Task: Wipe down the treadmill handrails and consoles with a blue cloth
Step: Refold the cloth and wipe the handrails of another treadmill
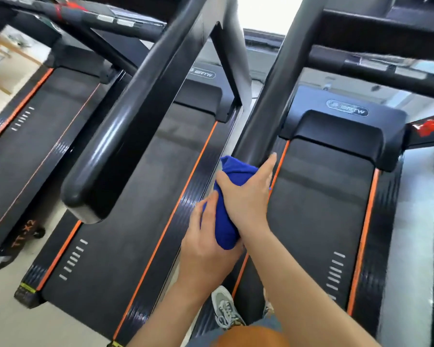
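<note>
A bunched blue cloth point(224, 216) wraps the near end of the right treadmill's black handrail point(273, 96). My right hand point(246, 194) grips the cloth from above, with its fingertips touching the rail. From below, my left hand point(206, 244) holds the lower part of the cloth. The end of the rail is hidden under the cloth and hands. A second black handrail point(125, 131), belonging to the middle treadmill, juts toward me on the left, bare. The consoles point(386, 26) are mostly out of frame at the top.
Three treadmills stand side by side with black belts point(321, 216) and orange trim point(361, 246). A grey sneaker point(224, 309) stands on the side rail between the middle and right machines. Light floor point(0, 319) shows at the lower left.
</note>
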A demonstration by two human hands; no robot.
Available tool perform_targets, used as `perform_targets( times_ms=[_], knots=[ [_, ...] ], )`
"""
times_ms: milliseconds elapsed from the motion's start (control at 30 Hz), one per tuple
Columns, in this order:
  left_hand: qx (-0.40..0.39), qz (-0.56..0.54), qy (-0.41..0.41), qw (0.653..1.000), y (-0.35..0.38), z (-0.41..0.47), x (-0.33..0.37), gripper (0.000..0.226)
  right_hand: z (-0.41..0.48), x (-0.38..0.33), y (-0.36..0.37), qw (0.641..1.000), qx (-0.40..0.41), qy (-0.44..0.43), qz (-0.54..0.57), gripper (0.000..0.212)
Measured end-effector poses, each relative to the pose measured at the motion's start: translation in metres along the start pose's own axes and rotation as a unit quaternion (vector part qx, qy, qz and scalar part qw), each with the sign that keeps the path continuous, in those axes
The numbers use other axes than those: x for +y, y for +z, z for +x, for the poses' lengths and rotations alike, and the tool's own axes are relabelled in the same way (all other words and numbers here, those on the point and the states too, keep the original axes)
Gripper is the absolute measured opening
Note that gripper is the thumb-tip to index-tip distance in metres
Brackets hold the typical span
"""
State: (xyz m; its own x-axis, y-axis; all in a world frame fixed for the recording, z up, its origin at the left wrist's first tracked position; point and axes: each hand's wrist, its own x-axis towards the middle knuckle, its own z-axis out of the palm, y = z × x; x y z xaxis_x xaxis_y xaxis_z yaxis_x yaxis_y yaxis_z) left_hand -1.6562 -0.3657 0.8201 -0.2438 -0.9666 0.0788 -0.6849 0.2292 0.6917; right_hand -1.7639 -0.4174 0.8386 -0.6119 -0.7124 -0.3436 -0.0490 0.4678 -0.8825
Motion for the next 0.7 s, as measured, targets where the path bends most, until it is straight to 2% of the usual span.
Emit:
perform_targets(
  times_ms=[100, 200, 333, 467, 567, 700],
  knots=[
    [-0.083, 0.002, 0.002, 0.997, -0.009, 0.025, 0.014, 0.097, 0.028, -0.016, 0.001, 0.997, 0.036, -0.028, -0.067, 0.111],
    [-0.133, 0.056, -0.006, 0.989, 0.002, 0.07, 0.028, 0.099, 0.067, -0.03, 0.001, 0.99, 0.059, -0.025, -0.129, 0.112],
    [-0.136, 0.101, -0.027, 0.985, 0.029, 0.122, 0.046, 0.098, 0.114, -0.048, -0.004, 0.984, 0.068, -0.015, -0.166, 0.108],
    [-0.131, 0.155, -0.025, 0.979, 0.045, 0.15, 0.061, 0.101, 0.154, -0.058, -0.013, 0.986, 0.064, -0.029, -0.152, 0.103],
    [-0.122, 0.191, -0.02, 0.974, 0.058, 0.172, 0.072, 0.105, 0.176, -0.063, -0.019, 0.986, 0.076, -0.083, -0.123, 0.096],
    [-0.112, 0.242, -0.017, 0.964, 0.078, 0.21, 0.093, 0.107, 0.209, -0.075, -0.031, 0.971, 0.133, -0.183, -0.071, 0.09]
  ],
)
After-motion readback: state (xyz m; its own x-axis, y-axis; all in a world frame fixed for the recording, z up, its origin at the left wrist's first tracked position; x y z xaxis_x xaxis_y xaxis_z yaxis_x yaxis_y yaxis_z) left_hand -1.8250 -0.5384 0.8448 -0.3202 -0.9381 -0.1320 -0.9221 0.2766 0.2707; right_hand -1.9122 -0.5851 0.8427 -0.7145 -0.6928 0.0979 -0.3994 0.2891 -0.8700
